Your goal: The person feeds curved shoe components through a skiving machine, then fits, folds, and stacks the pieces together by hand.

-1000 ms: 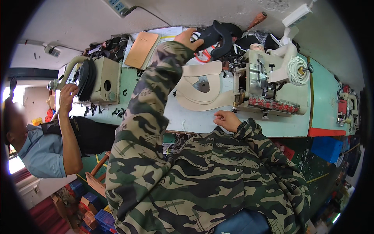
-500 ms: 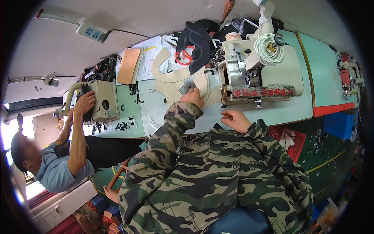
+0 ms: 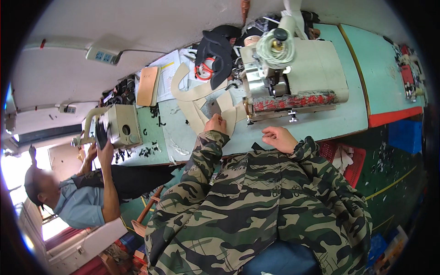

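Across the pale green tabletop (image 3: 339, 120) stands a cream machine (image 3: 316, 59), right of the overlapping cream curved pieces (image 3: 226, 102), which lie between back and front edges. Black shaped pads (image 3: 222, 56) sit near the back edge. Near the front edge, the right hand (image 3: 279, 139) curls loosely, palm hidden, contents unclear; the left hand (image 3: 216, 123) touches the cream pieces, fingers narrowed, any grip unclear. Because the pieces overlap, pulling one could drag others askew.
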Demonstrator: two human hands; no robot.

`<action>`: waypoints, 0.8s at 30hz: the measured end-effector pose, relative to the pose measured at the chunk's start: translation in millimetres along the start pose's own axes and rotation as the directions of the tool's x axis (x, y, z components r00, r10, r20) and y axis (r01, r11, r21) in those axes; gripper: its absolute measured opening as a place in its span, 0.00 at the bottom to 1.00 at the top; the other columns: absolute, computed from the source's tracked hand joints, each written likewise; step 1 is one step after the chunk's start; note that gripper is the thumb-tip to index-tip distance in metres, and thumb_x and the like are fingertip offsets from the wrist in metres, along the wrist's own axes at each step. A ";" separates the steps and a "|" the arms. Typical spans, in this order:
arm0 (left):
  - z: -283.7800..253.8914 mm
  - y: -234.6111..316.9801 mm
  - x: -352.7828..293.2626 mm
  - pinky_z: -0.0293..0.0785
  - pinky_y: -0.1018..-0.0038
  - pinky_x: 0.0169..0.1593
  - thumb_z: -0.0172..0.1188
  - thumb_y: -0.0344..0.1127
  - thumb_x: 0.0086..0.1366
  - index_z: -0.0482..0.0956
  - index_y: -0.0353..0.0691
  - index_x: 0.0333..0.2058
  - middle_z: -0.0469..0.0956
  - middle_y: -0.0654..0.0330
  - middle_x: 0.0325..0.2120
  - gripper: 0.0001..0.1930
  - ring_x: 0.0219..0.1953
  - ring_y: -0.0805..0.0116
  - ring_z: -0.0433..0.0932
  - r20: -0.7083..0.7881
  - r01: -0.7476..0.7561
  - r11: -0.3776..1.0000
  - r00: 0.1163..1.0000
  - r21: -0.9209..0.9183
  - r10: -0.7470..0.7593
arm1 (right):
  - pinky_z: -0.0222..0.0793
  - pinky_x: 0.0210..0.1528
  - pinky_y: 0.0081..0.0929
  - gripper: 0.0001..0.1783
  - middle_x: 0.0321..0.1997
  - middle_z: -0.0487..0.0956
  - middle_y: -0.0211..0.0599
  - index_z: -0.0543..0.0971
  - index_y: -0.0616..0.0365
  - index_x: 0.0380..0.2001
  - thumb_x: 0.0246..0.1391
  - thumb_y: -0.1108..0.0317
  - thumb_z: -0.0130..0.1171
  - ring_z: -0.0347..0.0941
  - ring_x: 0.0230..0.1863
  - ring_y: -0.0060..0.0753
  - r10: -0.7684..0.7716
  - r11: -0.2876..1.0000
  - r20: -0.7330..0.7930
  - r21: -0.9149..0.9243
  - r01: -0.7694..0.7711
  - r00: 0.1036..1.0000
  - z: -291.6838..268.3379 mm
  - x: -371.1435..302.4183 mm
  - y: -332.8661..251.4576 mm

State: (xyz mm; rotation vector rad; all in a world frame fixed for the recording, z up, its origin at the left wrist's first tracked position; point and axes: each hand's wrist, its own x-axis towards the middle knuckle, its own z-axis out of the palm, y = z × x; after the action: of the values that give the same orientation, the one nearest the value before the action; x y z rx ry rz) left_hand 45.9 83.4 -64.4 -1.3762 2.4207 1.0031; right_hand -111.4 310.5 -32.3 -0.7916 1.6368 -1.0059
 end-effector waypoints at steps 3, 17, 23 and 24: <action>4.2 -6.6 -3.7 0.72 0.67 0.32 0.55 0.36 0.54 0.72 0.39 0.30 0.76 0.52 0.25 0.08 0.28 0.60 0.78 -0.268 -0.265 0.950 0.915 0.165 0.302 | 0.70 0.40 0.23 0.21 0.36 0.79 0.44 0.72 0.67 0.43 0.49 0.63 0.58 0.75 0.35 0.29 -0.028 0.999 -0.005 0.039 0.028 1.000 -3.7 -2.5 -4.2; -71.7 139.7 28.1 0.69 0.83 0.36 0.56 0.31 0.60 0.75 0.34 0.37 0.74 0.67 0.29 0.08 0.29 0.80 0.72 0.609 -0.055 0.770 0.578 -0.635 0.544 | 0.70 0.38 0.21 0.25 0.42 0.74 0.44 0.69 0.61 0.49 0.47 0.69 0.61 0.73 0.38 0.28 -0.199 0.854 -0.272 0.424 0.303 0.941 -32.2 -8.2 -89.5; -79.1 159.6 39.8 0.67 0.84 0.35 0.55 0.33 0.60 0.75 0.35 0.36 0.74 0.68 0.29 0.08 0.29 0.82 0.70 0.749 -0.117 0.844 0.409 -0.524 0.522 | 0.68 0.37 0.18 0.11 0.36 0.75 0.36 0.74 0.65 0.34 0.44 0.73 0.60 0.72 0.34 0.21 -0.268 0.902 -0.296 0.257 0.346 0.917 -44.5 -5.4 -73.6; -81.0 163.1 40.3 0.67 0.84 0.35 0.55 0.33 0.60 0.75 0.35 0.36 0.74 0.68 0.29 0.08 0.29 0.82 0.70 0.753 -0.118 0.846 0.404 -0.520 0.519 | 0.68 0.36 0.17 0.09 0.34 0.75 0.33 0.75 0.65 0.30 0.44 0.73 0.60 0.71 0.33 0.20 -0.254 0.908 -0.222 0.281 0.311 0.941 -47.6 -5.8 -73.6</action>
State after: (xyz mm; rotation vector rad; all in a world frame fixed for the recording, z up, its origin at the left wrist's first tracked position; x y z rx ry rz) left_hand -96.1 60.2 54.2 -0.1663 1.6756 1.7997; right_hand -154.0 294.6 42.9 -0.7504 1.4834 -1.5432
